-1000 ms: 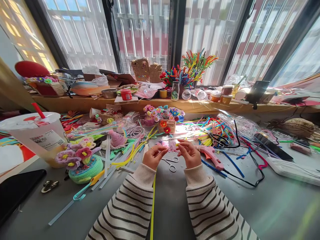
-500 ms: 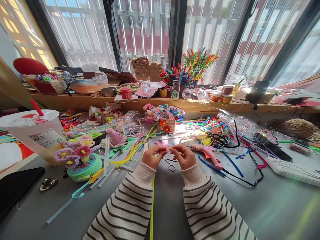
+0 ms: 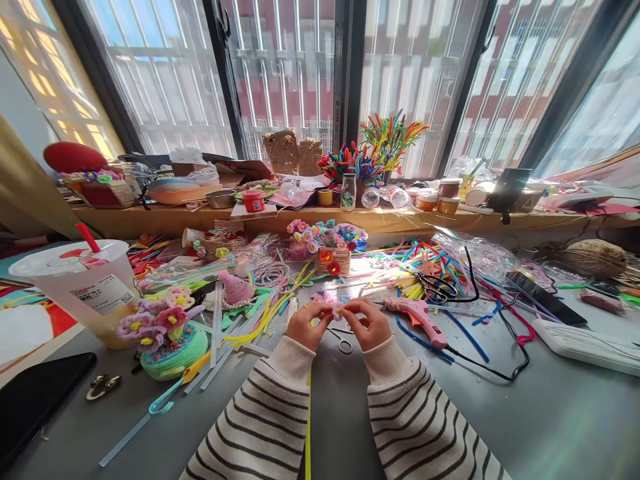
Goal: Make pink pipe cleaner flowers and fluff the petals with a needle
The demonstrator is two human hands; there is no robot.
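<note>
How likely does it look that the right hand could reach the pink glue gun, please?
Probably yes: the glue gun lies beside the right hand, apparently unobstructed, though that hand holds a small pink piece.

A glue gun [image 3: 423, 321] lies beside the right hand [image 3: 371, 325].

Head-worn, aimed forward and down.
Looking from close above the desk [image 3: 530, 413], across it, to the windows [image 3: 285, 80] farther off.
</note>
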